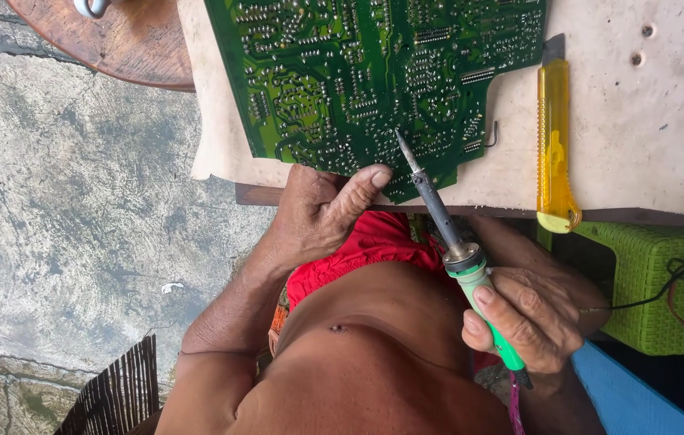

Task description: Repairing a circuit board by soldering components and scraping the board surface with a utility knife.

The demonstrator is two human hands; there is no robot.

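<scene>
Green circuit board (374, 72) dotted with silver solder, green-handled soldering iron (454, 250), yellow utility knife (553, 137), green woven stool (664, 282), red cloth (366, 250)

A makeshift outdoor repair spot: worn board (640, 121) as bench over cracked concrete ground (76, 201), soldering iron (454, 250) at hand.

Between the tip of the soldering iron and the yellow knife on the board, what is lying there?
In the head view, the green circuit board edge, a small bent wire and bare pale worktop separate the soldering iron from the yellow utility knife.

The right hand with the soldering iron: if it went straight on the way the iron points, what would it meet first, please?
Probably the circuit board: the right hand aims the soldering iron up and left, tip already at the board's solder side. Whether it touches is unclear.
</scene>
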